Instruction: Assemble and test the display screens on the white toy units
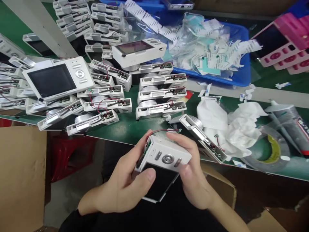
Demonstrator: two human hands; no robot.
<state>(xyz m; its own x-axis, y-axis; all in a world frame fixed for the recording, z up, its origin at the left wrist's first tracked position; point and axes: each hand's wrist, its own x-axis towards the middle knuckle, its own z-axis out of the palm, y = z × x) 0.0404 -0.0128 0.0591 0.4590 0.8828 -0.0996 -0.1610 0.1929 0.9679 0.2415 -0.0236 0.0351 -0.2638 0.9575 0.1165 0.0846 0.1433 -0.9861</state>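
Note:
Between my two hands is a white camera [173,149], tilted, its dark screen and round button pad facing up. One side is uncovered, and a red and black wire with a small green tip sticks out over its top edge. My left hand [123,180] grips the left side, thumb lying across the screen. My right hand [194,174] holds the right side, thumb near the lower corner and index finger along the top. Just beyond, another white camera [201,138] leans at the table's edge with its inside showing.
Rows of opened white cameras [161,93] stand on the green table [125,129]. A blue tray [246,69] holds paper scraps. Crumpled white tissue [231,125], a tape roll [280,161] and a grey tube [289,122] lie right. Pink cameras [287,45] are stacked behind; a cardboard box [21,174] stands left.

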